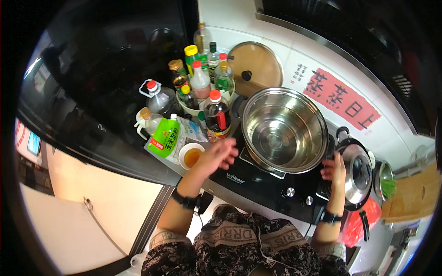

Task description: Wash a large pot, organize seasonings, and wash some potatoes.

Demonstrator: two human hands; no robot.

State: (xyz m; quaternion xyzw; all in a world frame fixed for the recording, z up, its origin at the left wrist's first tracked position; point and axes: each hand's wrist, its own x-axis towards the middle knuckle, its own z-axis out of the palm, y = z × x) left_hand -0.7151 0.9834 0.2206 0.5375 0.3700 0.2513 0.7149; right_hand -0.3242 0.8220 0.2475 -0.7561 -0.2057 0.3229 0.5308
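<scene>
A wide stainless steel pot [276, 134] without its lid stands on the left burner of a black gas hob [255, 183]; its inside looks bare and shiny. My left hand [221, 153] is in the air left of the pot, fingers apart and holding nothing. Close by it are a soy sauce bottle [217, 119] with a red cap and a small white bowl [184, 151] of amber liquid. On the other side, my right hand [334, 169] hovers near the pot's right handle [329, 146], its fingers spread. Whether it touches the handle I cannot tell.
Several seasoning bottles crowd a light basin [190, 108] at the left. Behind it a glass lid [257, 63] leans on the wall. A lidded wok [359, 172] occupies the right burner. Beyond are a metal bowl of greens [386, 184], a cutting board [411, 196] and a red plastic bag [361, 224].
</scene>
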